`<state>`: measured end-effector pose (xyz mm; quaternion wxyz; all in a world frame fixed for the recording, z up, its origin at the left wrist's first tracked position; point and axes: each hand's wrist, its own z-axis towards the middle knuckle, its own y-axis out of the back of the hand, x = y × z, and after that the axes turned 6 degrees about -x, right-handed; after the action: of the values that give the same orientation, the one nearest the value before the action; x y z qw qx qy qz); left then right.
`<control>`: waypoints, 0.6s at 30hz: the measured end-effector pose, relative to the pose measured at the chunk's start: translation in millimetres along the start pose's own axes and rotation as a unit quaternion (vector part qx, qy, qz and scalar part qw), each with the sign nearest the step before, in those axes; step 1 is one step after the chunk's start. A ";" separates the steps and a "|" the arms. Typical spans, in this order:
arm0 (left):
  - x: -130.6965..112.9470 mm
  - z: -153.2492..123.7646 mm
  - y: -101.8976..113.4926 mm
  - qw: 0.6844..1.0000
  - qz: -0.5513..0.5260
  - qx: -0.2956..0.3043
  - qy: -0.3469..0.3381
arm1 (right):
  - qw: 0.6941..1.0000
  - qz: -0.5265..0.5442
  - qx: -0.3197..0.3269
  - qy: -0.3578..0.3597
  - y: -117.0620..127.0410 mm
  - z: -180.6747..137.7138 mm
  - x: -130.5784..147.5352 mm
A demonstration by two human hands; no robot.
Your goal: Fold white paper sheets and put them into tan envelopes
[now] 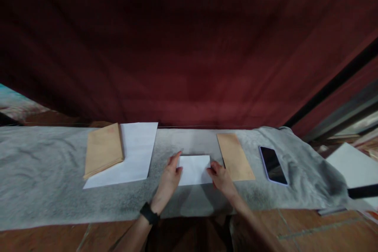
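Observation:
A small folded white paper [194, 169] lies on the grey cloth [44, 181] in front of me. My left hand [170, 177], with a black band on its wrist, rests at the paper's left edge, fingers stretched along it. My right hand [220, 177] presses on the paper's right edge with its fingers curled down. Just right of that hand lies a single brown envelope [235, 156].
A stack of brown envelopes [103, 149] lies at the left on white sheets [136, 153]. A dark phone [273, 164] lies at the right on the cloth. A dark red curtain [189, 47] hangs behind. More white paper [356, 167] and a black bar [363, 191] sit at far right.

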<state>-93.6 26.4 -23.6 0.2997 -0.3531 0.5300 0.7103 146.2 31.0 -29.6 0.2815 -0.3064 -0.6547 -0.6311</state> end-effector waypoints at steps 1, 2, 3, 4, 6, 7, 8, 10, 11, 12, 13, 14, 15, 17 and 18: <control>0.1 -3.2 -1.2 0.999 0.039 -0.009 -0.032 | 1.000 -0.009 -0.008 0.005 -0.2 -0.5 -0.3; -0.9 -6.4 -2.1 0.996 0.072 -0.014 -0.059 | 1.000 -0.017 -0.015 0.010 -0.5 -1.3 -0.5; -2.6 -9.6 -2.6 0.992 0.103 -0.012 -0.077 | 1.000 -0.022 -0.019 0.013 -0.9 -2.3 -0.5; -4.7 -12.5 -2.7 0.987 0.134 -0.006 -0.087 | 0.999 -0.028 -0.022 0.017 -1.5 -3.7 -0.4; -9.2 -17.1 -2.0 0.975 0.198 0.019 -0.095 | 0.998 -0.058 -0.025 0.031 -2.8 -7.2 0.5; -11.2 -18.9 -1.5 0.967 0.231 0.029 -0.100 | 0.995 -0.084 -0.027 0.038 -3.3 -9.1 1.2; -12.9 -20.4 -1.2 0.958 0.263 0.033 -0.107 | 0.992 -0.115 -0.030 0.047 -3.4 -11.0 1.9; -15.7 -23.1 -2.2 0.940 0.313 0.024 -0.132 | 0.982 -0.177 -0.035 0.058 -2.4 -14.1 3.3; -17.0 -24.6 -3.9 0.933 0.327 0.017 -0.150 | 0.977 -0.199 -0.040 0.059 -1.3 -15.0 4.1; -18.4 -26.4 -6.6 0.927 0.333 0.012 -0.172 | 0.974 -0.214 -0.049 0.061 0.1 -15.5 4.9; -19.9 -28.5 -10.3 0.922 0.334 0.014 -0.195 | 0.971 -0.220 -0.060 0.067 1.4 -15.5 6.0; -21.5 -30.9 -14.8 0.918 0.330 0.020 -0.217 | 0.970 -0.218 -0.073 0.080 2.2 -15.1 7.3; -23.2 -33.6 -19.9 0.915 0.326 0.029 -0.236 | 0.969 -0.208 -0.085 0.099 2.0 -14.4 9.0; -25.4 -39.5 -30.5 0.911 0.323 0.044 -0.254 | 0.968 -0.169 -0.100 0.154 -2.5 -13.4 13.3; -25.7 -42.4 -35.4 0.909 0.325 0.049 -0.256 | 0.967 -0.150 -0.100 0.181 -7.1 -13.5 15.4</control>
<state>-42.8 -6.7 -29.7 0.1945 0.0479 0.5551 0.8073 130.5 18.2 -22.0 0.2652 -0.1118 -0.5645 -0.7736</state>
